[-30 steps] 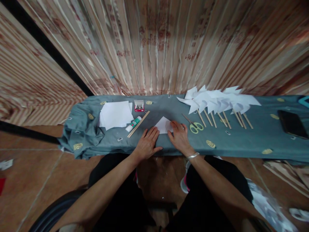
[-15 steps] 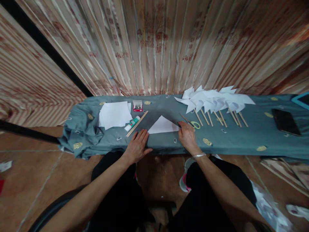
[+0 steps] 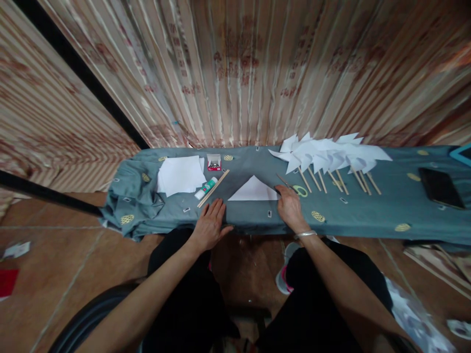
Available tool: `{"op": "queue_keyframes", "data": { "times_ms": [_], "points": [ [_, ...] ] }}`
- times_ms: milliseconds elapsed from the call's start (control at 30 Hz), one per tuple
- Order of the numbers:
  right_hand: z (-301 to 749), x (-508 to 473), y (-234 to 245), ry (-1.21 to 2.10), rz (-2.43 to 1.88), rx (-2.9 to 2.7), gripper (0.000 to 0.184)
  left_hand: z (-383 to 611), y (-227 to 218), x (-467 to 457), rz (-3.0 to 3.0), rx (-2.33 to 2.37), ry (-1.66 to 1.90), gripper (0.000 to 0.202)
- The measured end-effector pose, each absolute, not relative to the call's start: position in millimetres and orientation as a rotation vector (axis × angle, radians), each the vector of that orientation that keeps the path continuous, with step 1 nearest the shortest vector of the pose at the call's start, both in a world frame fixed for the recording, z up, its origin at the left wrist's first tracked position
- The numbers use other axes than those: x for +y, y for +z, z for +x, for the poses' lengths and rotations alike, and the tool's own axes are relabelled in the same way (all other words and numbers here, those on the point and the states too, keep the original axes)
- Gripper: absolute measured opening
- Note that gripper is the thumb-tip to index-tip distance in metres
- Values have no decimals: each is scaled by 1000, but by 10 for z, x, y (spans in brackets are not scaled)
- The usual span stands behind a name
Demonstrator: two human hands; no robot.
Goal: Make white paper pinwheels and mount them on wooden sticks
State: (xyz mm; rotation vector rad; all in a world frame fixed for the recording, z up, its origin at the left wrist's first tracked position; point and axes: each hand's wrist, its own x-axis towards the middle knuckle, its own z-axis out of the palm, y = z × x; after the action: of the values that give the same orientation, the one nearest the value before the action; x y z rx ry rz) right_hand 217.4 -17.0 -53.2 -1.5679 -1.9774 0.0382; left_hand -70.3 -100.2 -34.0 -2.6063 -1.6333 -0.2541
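Note:
A sheet of white paper folded into a triangle (image 3: pixel 253 190) lies on the cloth-covered table between my hands. My left hand (image 3: pixel 209 223) rests flat on the table's front edge, fingers stretched and thumb out, just left of the paper and apart from it. At the paper's right corner, my right hand (image 3: pixel 290 206) has its fingers curled and closed on that corner. Right behind this hand lie scissors (image 3: pixel 300 190) with light green handles. Two wooden sticks (image 3: pixel 213 189) and a glue stick (image 3: pixel 206 188) lie beyond my left hand.
A stack of white paper (image 3: pixel 180 175) lies at the left, beside a small red box (image 3: pixel 214 163) of metal pieces. Several paper pinwheels (image 3: pixel 331 152) on sticks overlap at the back right. A dark phone (image 3: pixel 440 187) lies farther right. A striped curtain (image 3: pixel 235 73) hangs behind the table.
The folded paper has turned slightly, so its long edge now runs level. My left hand has come off its left corner. The right hand stays at the right corner. The view has shifted a little.

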Motion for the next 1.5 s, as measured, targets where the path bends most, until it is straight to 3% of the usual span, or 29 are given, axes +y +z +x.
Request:
{"op": "queue_keyframes", "data": {
  "times_ms": [233,400,833,1033,1133,1300,1500],
  "points": [
    [2013,-209,-429,-41,-1548,-1959,38,-478,-320,-923,-2620,-1588,-407,69],
    [1700,-200,-419,-11,-1537,-2041,51,-294,-320,-835,-2696,-1573,-290,65],
    [2179,-253,-487,-20,-1713,-1943,44,-486,-315,-936,-2618,-1632,-252,62],
    [2310,-254,-449,-69,-1777,-1942,50,-468,-282,-957,-2611,-1683,-286,61],
    [2334,-202,-423,-50,-1741,-1923,52,-469,-295,-964,-2625,-1725,-337,60],
    [2228,-122,-416,68,-1635,-2007,40,-441,-361,-911,-2589,-1850,-554,58],
    [2084,-95,-453,167,-1677,-2087,52,-322,-367,-792,-2594,-1971,-682,60]
  ]
}}
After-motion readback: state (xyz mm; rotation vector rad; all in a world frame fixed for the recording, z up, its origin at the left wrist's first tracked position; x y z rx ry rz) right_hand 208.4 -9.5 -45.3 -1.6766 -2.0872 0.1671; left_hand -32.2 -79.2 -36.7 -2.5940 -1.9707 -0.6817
